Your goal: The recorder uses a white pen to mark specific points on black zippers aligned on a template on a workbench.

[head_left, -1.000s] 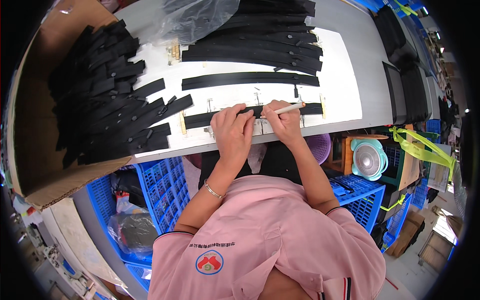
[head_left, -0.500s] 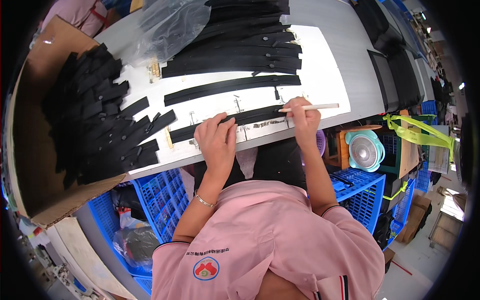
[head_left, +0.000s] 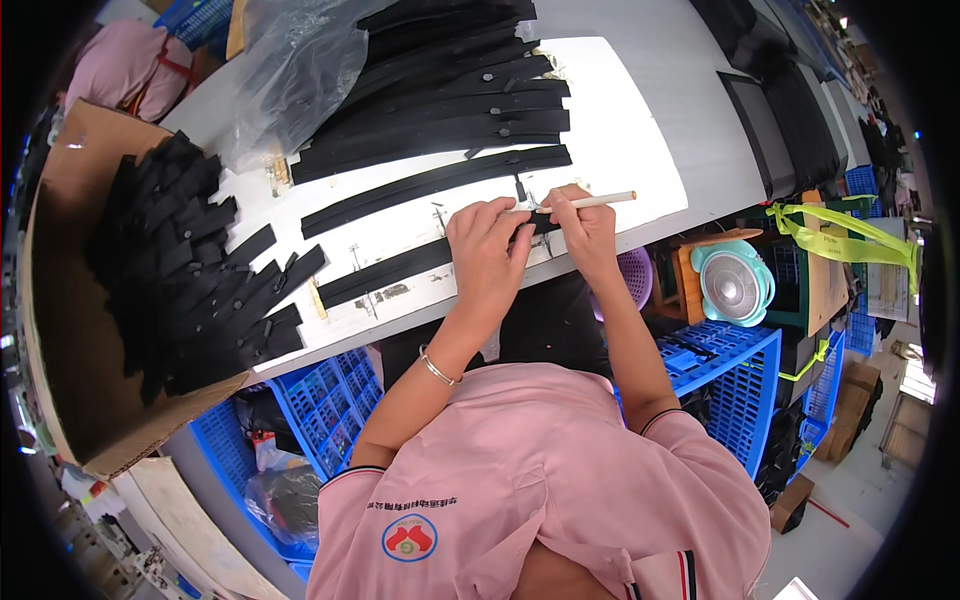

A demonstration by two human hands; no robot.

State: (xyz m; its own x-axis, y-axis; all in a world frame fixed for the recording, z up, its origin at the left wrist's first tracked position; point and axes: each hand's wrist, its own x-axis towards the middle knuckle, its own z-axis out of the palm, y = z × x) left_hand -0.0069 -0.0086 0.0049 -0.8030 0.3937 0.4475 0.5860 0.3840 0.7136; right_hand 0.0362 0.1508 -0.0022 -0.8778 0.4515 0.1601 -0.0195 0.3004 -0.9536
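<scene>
A black zipper lies along the near edge of a white board. My left hand is on its right-hand part, fingertips bent together and pressing it down. A white pencil-like marker is pinched in my right hand, its tip at the zipper beside my left fingertips. My fingers cover the spot under the tip. Just beyond lies a second black zipper, its pull hanging toward me. Farther back several more zippers are laid in overlapping rows.
At left, a cardboard box lies with a heap of black zipper pieces spilling onto the board. Clear plastic covers part of the rows. Blue crates and a teal fan stand below the table's right side. Another person is at far left.
My left hand has slid right along the zipper, close to my right hand, uncovering its left part. The marker remains in my right hand at the zipper. The whole view has shifted slightly.
</scene>
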